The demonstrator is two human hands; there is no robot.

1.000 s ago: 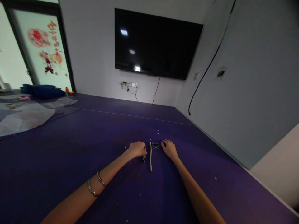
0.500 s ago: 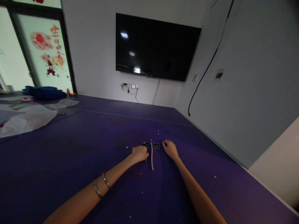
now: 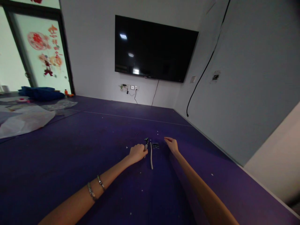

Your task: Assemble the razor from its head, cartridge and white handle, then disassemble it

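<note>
My left hand [image 3: 137, 152] is closed around the handle of a razor [image 3: 146, 145]. The razor's dark head points up and away from me, just beyond the fingers. To its right, a thin pale stick-like handle [image 3: 151, 157] lies lengthwise on the purple surface. Beside the top of that handle is a small dark flat pack [image 3: 156, 145], which looks like razor cartridges. My right hand [image 3: 172, 145] is to the right of the pack, apart from it, with its fingers loosely stretched toward the left. Nothing shows in it, though the palm side is hidden.
The purple surface [image 3: 105, 131] bears small white scraps. At the far left lie crumpled clear plastic [image 3: 28, 120], a folded blue cloth [image 3: 41, 93] and a small orange item [image 3: 66, 92]. A black cable [image 3: 203, 75] hangs down the right wall. A television [image 3: 154, 48] hangs ahead.
My left hand has shifted slightly left with the razor, whose head now shows more clearly. My right hand has drawn a little away from the pack and appears raised, with its fingers straighter.
</note>
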